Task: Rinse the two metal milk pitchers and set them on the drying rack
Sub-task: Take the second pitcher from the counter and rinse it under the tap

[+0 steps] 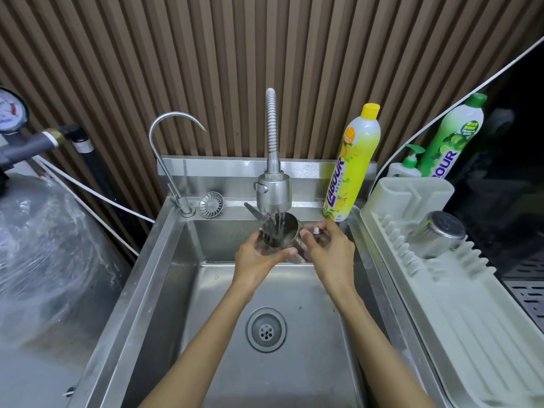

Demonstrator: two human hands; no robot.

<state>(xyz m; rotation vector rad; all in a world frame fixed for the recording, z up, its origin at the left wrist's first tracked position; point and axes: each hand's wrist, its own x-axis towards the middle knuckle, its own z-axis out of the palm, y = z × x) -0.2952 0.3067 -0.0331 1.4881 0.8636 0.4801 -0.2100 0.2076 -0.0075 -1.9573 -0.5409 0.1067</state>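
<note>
A small metal milk pitcher [285,231] is held tilted under the spray head of the tap [273,192], and water streams into its mouth. My left hand [259,259] cups the pitcher's body from below and the left. My right hand [329,251] grips its handle side from the right. The second metal pitcher [440,234] stands upside down at the far end of the pale green drying rack [459,307], to the right of the sink.
The steel sink [176,290] has an open drain [266,330] in its floor. A thin curved tap [164,148] and a strainer [210,204] sit on the back ledge. Yellow [351,169] and green [453,136] detergent bottles stand at the back right. A plastic-wrapped tank [44,248] is on the left.
</note>
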